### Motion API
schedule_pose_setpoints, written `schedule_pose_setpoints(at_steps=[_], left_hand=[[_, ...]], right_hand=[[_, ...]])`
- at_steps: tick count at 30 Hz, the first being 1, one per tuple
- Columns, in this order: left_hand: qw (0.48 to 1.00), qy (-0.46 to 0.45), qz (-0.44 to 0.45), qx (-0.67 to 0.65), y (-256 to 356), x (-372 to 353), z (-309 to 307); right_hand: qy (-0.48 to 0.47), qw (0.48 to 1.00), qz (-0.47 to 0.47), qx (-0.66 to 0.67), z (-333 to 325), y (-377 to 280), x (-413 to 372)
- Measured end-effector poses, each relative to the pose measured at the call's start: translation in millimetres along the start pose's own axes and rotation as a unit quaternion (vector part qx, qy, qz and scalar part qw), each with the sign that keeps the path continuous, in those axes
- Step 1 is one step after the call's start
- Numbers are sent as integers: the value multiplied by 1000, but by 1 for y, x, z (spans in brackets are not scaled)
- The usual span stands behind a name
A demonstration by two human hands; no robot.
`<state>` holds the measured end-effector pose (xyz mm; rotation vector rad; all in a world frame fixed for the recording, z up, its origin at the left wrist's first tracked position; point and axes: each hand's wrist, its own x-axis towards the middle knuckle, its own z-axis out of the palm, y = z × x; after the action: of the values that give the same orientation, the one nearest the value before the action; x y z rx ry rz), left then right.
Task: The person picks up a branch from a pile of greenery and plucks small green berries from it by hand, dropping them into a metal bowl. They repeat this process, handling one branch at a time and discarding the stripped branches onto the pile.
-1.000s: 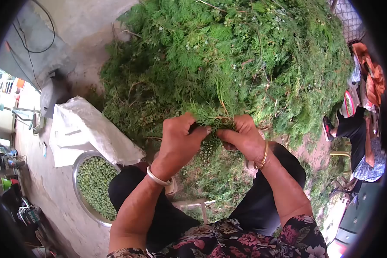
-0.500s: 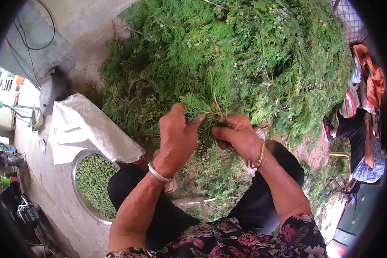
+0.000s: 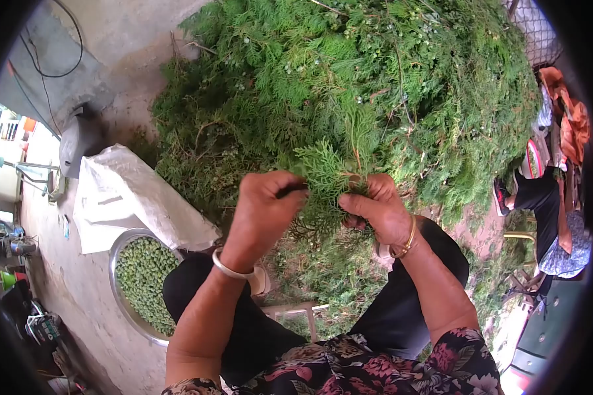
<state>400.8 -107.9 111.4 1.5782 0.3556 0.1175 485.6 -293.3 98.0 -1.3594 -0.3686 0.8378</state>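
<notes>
My right hand [image 3: 383,212] is closed on a green arborvitae sprig [image 3: 324,172], thumb and fingers pinching its stem. The sprig's flat, feathery leaves fan up and to the left. Just left of the sprig, my left hand [image 3: 265,209] is closed, fingers curled toward the thumb; whatever lies in them is hidden. Both hands hover above my knees, in front of a large heap of cut arborvitae branches [image 3: 349,79] with small pale cones among the leaves. To my left, a round metal basin [image 3: 114,273] holds many small green cones [image 3: 146,283].
A white woven sack [image 3: 135,194] lies beside the basin against the heap. Loose clippings [image 3: 329,283] cover the ground between my feet. On the far right sits another person [image 3: 540,204] in dark trousers. A black cable [image 3: 79,52] curves along the floor at upper left.
My left hand has drawn away from the sprig, moving slightly left and down, its fingers curling in. The right hand has shifted a little right, still gripping the sprig.
</notes>
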Motion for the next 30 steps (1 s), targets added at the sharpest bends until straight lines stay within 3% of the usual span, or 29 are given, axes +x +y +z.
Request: schedule_pose_setpoints(at_steps=[1,2,3,5,9,10,11,15,16,17,18,20,21,24,25,26,27,28,30], left_hand=[[996,-18,39,77,-1,0,3],[999,-24,-25,8,1,-3,6],[999,-25,-25,8,-3,-2,7],[981,-29,-62,-182,-17,1,9],[975,25,-61,-211,-9,-1,10],[998,53,20,-20,-8,-1,7],[977,78,99,171,-7,-2,4],[959,165,87,213,-16,5,-16],[985,159,51,-30,-10,11,-35],[951,144,11,-272,-4,15,-45],[952,143,13,-272,3,16,-44],[874,84,-47,-476,14,15,-40],[873,85,-48,-477,14,12,-37],[952,-14,-20,-306,12,7,-25],[952,-14,-20,-306,14,6,-20],[986,-2,-18,-164,20,3,-12],[1000,10,-15,-18,23,1,-6],[999,13,38,27,16,3,-2],[997,-21,30,62,12,5,-3]], right_hand=[[7,1000,12,-24,2,-4,0],[14,998,24,-48,4,-6,0],[15,998,23,-48,5,-6,1],[-4,1000,15,-20,8,-6,3],[-10,999,22,-36,10,-1,6],[-7,998,9,-68,9,4,8],[-4,995,-4,-100,9,7,10],[37,996,-24,-79,10,7,6],[54,987,-54,-142,5,9,4],[70,973,-85,-205,1,9,3],[71,972,-86,-205,-1,10,3],[67,925,-181,-327,-4,13,2],[66,925,-180,-328,-3,15,2],[45,932,-126,-336,-1,19,2],[45,934,-118,-334,0,19,2],[46,935,-111,-332,1,19,2],[47,935,-111,-333,1,18,2],[33,930,-123,-346,1,15,2],[19,924,-134,-357,2,11,1]])
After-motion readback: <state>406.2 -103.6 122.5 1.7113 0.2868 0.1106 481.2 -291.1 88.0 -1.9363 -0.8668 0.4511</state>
